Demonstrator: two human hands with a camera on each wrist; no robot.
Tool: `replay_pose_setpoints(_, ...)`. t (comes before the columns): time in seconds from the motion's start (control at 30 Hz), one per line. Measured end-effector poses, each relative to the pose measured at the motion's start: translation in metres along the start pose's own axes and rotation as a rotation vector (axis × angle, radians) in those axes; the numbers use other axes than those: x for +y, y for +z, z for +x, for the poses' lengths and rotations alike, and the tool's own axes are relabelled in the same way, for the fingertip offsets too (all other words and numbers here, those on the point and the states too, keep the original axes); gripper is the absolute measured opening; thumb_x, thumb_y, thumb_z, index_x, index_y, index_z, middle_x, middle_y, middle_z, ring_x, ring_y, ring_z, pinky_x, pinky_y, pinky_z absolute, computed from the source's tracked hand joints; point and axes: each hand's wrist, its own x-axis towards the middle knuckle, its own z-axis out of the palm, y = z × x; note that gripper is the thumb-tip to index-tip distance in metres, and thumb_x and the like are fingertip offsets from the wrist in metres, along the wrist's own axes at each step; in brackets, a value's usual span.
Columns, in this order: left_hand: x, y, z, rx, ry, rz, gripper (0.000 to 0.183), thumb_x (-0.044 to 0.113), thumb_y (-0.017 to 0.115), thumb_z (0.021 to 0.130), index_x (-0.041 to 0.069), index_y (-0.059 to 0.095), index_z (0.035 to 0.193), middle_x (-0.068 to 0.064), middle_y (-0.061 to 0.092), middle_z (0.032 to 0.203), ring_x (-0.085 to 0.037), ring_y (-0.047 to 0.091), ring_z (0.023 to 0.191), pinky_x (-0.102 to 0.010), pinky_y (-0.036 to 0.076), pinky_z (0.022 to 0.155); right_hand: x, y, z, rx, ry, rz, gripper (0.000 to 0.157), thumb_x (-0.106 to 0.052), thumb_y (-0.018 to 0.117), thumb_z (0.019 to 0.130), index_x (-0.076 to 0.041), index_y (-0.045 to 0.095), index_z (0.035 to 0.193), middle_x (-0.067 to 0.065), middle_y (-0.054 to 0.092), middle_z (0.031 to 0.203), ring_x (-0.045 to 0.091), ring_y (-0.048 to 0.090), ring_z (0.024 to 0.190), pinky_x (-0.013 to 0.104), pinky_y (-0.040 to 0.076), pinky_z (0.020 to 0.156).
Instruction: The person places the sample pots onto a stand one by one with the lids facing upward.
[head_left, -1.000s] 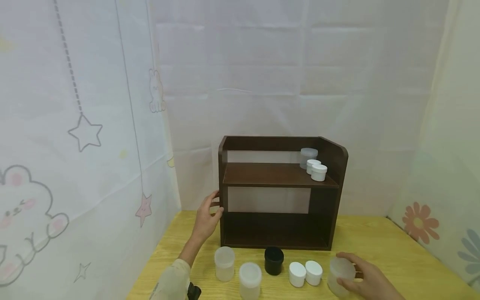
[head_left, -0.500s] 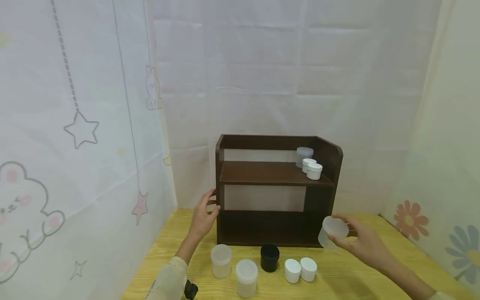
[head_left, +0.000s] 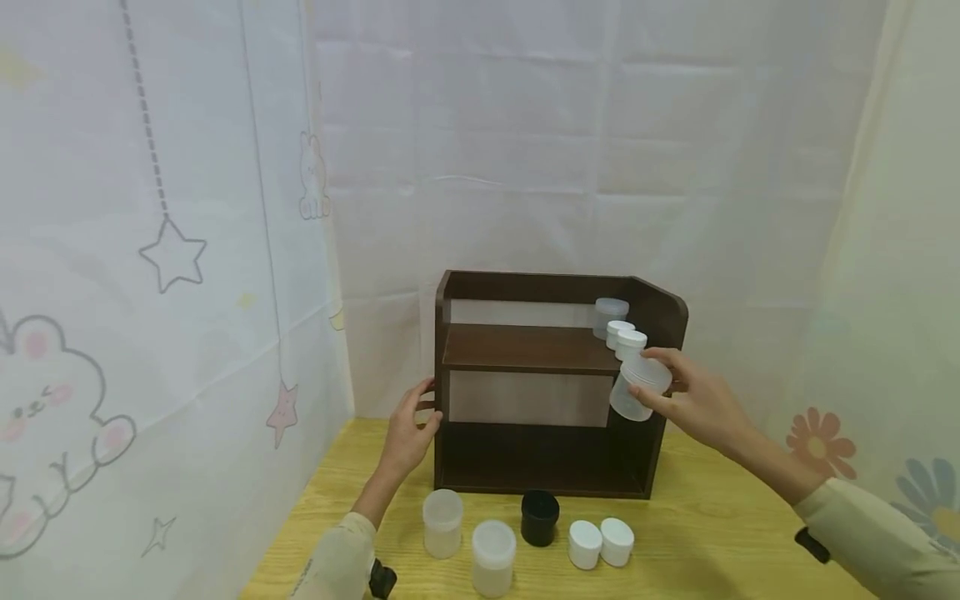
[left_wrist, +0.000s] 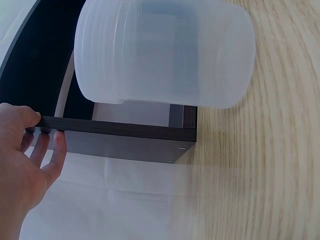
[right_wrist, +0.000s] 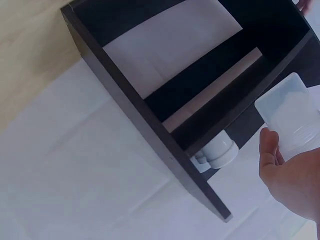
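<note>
My right hand (head_left: 699,398) holds a translucent lidded jar (head_left: 630,397) by its lid end, tilted, in front of the upper board at the right of a dark brown shelf (head_left: 525,348). In the right wrist view the jar (right_wrist: 290,107) is off the table, with some fingers hidden behind it. My left hand (head_left: 409,429) grips the shelf's left side panel; in the left wrist view the thumb and fingers pinch the panel's edge (left_wrist: 120,128). On the upper board stand two small white jars (head_left: 632,343) and another translucent jar (head_left: 609,313) behind them.
On the yellow wood table (head_left: 720,517), before the shelf, stand two translucent jars (head_left: 443,525), a black jar (head_left: 539,518) and two white jars (head_left: 585,545). One translucent jar (left_wrist: 165,55) looms close in the left wrist view. Printed cloth walls (head_left: 225,333) surround the table.
My right hand has picked the translucent jar up from the table, right of the white jars, and raised it up and leftward to the upper board's height. My left hand has stayed at the shelf's side.
</note>
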Motion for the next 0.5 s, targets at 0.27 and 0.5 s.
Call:
replay_pose_setpoints(0.27, 0.004, 0.004, -0.001, 0.009, 0.029, -0.001, 0.064, -0.002, 0.066, 0.097, 0.016, 0.044, 0.154, -0.008, 0.052, 0.142, -0.033, 0.062, 0.113, -0.038, 0.059, 0.075, -0.007, 0.0, 0.047, -0.025, -0.03, 0.042, 0.062, -0.033, 0.077, 0.094, -0.003, 0.051, 0.142, 0.019, 0.063, 0.121, 0.031, 0.071, 0.09, 0.031, 0.057, 0.067)
replay_pose_setpoints(0.5, 0.006, 0.007, 0.001, 0.011, 0.039, -0.012, 0.064, -0.001, 0.066, 0.097, 0.017, 0.044, 0.154, -0.007, 0.053, 0.142, -0.032, 0.062, 0.112, -0.034, 0.059, 0.075, -0.007, 0.003, 0.078, -0.027, -0.021, 0.028, 0.065, -0.034, 0.077, 0.093, -0.002, 0.051, 0.143, 0.025, 0.059, 0.128, 0.042, 0.068, 0.1, 0.041, 0.059, 0.07)
